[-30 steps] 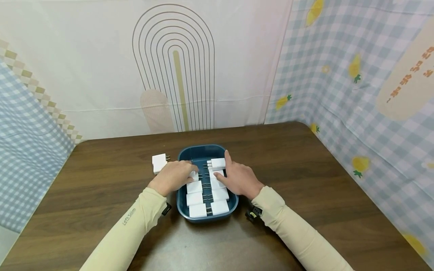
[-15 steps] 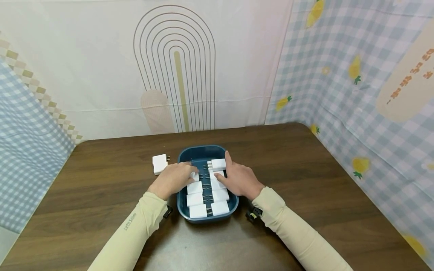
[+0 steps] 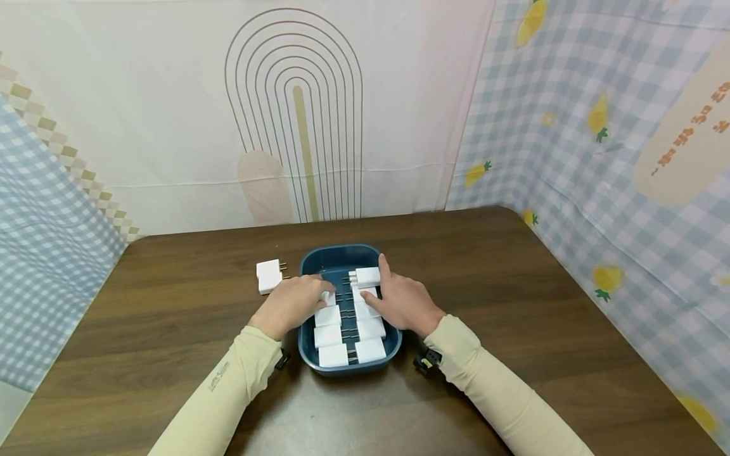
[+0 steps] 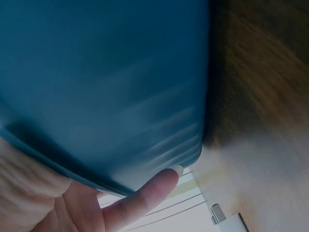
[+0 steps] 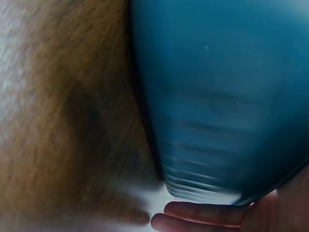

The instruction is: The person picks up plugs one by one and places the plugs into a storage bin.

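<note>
A dark blue plastic tub (image 3: 336,254) stands on the table with white plug-in chargers in two columns inside it, metal prongs facing inward. My left hand (image 3: 291,304) reaches over its left rim; thumb and forefinger pinch a charger (image 3: 327,297) in the left column, partly hidden. In the left wrist view, one finger (image 4: 145,200) lies against the tub's outer wall. My right hand (image 3: 405,301) lies over the right rim, its thumb on a charger (image 3: 365,309) of the right column. Straight fingers (image 5: 198,212) show by the tub's outside in the right wrist view.
Two overlapping chargers (image 3: 269,275) lie on the brown wooden table (image 3: 171,316) left of the tub. A white patterned cloth (image 3: 171,126) hangs behind the table, and a checked cloth (image 3: 570,164) hangs at the right.
Both hands and the chargers stay almost where they were. My left forearm has shifted slightly to the right, and the head view has moved a little.
</note>
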### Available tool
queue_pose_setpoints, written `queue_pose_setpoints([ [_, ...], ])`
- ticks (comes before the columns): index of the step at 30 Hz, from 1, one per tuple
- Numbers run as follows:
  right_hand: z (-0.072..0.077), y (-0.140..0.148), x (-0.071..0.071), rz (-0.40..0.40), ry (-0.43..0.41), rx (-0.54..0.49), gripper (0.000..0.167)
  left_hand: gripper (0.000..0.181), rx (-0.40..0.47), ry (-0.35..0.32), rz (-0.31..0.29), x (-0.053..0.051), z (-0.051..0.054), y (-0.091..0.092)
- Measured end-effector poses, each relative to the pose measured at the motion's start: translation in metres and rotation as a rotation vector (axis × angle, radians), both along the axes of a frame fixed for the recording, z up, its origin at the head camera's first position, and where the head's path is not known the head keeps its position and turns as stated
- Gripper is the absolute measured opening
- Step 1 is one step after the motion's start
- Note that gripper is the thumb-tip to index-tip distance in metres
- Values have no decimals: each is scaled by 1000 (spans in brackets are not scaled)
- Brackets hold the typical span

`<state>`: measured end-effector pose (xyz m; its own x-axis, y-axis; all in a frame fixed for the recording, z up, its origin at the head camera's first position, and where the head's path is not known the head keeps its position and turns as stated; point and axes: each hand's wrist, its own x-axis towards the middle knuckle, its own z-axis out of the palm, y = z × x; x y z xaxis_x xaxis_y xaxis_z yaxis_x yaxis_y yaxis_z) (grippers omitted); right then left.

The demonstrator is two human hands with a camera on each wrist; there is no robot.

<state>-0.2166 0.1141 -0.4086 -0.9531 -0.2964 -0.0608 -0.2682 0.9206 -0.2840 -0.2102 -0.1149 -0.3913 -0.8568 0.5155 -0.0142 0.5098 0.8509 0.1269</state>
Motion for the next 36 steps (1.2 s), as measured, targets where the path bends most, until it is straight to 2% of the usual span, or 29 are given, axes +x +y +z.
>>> queue_pose_setpoints([
  [10, -1, 0, 0, -3, -4, 2, 90, 25, 29, 55, 9, 4, -4, 0],
  [21, 0, 0, 0, -5, -4, 3, 90, 20, 10, 190, -20, 5, -6, -1],
  [28, 1, 0, 1, -8, -13, 7, 91, 31, 26, 302, -36, 3, -7, -6],
  [36, -1, 0, 1, -5, -5, 10, 92, 36, 46, 331, -22, 0, -5, -11],
])
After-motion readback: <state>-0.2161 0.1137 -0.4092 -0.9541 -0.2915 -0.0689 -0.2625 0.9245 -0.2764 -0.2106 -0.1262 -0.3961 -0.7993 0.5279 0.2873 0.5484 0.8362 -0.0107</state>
